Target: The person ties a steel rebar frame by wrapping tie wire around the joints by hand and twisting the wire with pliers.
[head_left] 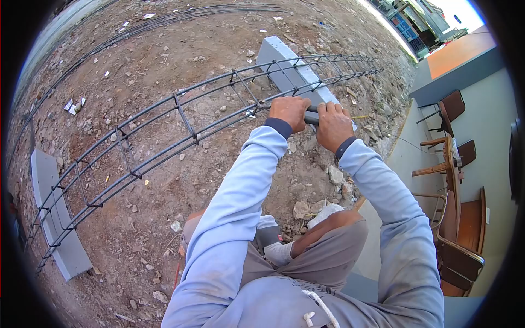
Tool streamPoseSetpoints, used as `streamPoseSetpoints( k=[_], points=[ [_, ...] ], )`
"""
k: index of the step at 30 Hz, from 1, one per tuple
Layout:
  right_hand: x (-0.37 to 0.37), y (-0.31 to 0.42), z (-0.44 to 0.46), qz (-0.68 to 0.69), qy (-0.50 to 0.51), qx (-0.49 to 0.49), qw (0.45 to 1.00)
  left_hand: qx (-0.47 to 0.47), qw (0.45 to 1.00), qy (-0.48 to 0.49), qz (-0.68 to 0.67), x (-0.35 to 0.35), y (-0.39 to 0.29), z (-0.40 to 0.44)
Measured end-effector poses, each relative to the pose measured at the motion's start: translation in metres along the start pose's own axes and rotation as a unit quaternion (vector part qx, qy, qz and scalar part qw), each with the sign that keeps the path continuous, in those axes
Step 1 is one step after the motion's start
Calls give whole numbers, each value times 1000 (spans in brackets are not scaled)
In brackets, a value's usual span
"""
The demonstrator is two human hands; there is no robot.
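My left hand (288, 113) is closed around a pair of pincers with dark handles (311, 118). Close beside it, my right hand (334, 127) grips the handle ends. The tool's head points left and meets the near bars of a long rebar cage (188, 121), at one of its stirrups; my left hand partly covers the tool, so the jaws are hard to make out. Under the cage near my hands lies a grey block (276, 53). A second grey block (63, 235) supports the cage's left end.
Loose rebar rods (180, 16) lie along the far side of the dirt ground. Stones and broken rubble (302, 210) lie by my legs. At right, beyond a floor edge, stand chairs (453, 111) and a wooden table (453, 186). My knees are bent below the cage.
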State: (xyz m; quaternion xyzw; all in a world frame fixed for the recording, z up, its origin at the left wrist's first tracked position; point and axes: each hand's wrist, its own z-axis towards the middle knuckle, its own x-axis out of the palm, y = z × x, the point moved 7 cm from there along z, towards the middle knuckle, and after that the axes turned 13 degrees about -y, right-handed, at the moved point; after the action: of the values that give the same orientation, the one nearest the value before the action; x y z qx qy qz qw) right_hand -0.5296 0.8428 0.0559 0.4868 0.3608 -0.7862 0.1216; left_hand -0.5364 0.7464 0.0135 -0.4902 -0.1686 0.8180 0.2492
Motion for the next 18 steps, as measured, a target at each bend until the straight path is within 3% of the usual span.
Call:
streamPoseSetpoints(
  k=[2,6,9,13,16,18],
  points=[
    [10,2,-1,20,47,27,998,6,997,67,24,5,-1,-3],
    [11,-3,7,59,21,2,998,27,994,-92,61,-7,-9,-15],
    [20,-10,18,75,127,26,989,16,960,-253,120,-11,-13,-26],
    [34,-8,17,125,163,-10,979,2,958,-275,80,5,-13,-35],
    [45,-10,13,181,224,17,957,25,956,-292,31,11,-13,-42],
    [50,-9,-2,326,421,141,835,0,961,-275,19,15,-10,-46]
  ],
)
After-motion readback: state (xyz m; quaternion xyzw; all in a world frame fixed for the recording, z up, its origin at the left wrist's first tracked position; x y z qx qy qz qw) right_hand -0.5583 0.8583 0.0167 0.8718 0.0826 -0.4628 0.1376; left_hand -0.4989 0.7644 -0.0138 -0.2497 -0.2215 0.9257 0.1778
